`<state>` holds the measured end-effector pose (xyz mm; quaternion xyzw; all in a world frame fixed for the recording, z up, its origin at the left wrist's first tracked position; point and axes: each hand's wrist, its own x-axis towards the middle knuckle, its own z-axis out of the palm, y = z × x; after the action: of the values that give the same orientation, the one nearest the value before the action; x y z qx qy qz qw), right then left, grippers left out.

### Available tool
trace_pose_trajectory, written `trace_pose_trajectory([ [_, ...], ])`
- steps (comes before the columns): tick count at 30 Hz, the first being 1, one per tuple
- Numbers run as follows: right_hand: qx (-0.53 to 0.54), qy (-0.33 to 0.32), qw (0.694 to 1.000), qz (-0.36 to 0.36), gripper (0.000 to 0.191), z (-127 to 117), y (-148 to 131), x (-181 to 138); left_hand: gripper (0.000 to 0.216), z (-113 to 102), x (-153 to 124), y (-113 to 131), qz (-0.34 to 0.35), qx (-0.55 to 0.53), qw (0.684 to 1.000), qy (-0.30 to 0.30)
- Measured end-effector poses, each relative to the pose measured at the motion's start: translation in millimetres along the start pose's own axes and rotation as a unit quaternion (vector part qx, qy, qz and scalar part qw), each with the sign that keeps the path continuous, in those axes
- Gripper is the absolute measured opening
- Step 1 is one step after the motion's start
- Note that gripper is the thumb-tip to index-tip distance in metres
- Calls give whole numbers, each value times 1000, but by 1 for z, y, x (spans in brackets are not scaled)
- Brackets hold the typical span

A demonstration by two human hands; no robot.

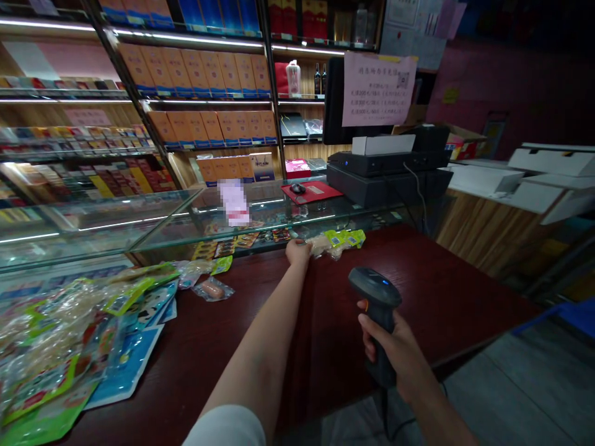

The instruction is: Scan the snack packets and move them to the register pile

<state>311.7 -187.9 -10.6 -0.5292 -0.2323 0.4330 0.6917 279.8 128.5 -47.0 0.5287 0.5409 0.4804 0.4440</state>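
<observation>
White sleeve (227,427) sits left of the barcode scanner (375,288); keeping the green-labelled packet (344,239) beyond the scanner flat, printing uncovered, should work best. The right hand (400,350) wraps the scanner's handle, while the left hand (298,251), beyond and left of it, touches the packet's clear end; whether it pinches, I cannot tell.

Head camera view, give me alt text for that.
A person's right hand grips a black barcode scanner while the left hand touches clear-and-green plastic packaging on a dark red counter. More packets lie heaped at left; beyond is a glass display case.
</observation>
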Motion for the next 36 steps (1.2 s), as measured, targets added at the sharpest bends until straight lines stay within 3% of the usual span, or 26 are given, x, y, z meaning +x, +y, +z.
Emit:
trace_pose_trajectory([
  [3, -11, 4, 1000, 4, 53, 1, 1, -1, 26, -5, 0, 0, 25, 67, 997, 12],
  [8, -19, -7, 1000, 3, 53, 7, 2, -5, 13, -20, -10, 6, 76, 135, 987, -29],
  [13, -19, -25, 1000, 3, 54, 19, 3, -12, 18, -52, -30, 10, 114, 154, 980, -46],
  [17, -25, -49, 998, 8, 52, 31, 7, -21, 17, -98, -50, 11, 142, 162, 976, -45],
  [22, -41, -86, 995, 7, 51, 50, 17, -34, 15, -169, -78, 10, 201, 167, 965, -18],
  [27, -50, -108, 993, 19, 58, 72, 28, -46, 12, -240, -98, 4, 217, 211, 953, 23],
  [31, -56, -128, 990, 29, 62, 84, 37, -51, 13, -294, -100, 6, 235, 339, 909, 63],
  [36, -66, -133, 989, 26, 61, 91, 40, -53, 25, -347, -88, 16, 192, 548, 788, 203],
])
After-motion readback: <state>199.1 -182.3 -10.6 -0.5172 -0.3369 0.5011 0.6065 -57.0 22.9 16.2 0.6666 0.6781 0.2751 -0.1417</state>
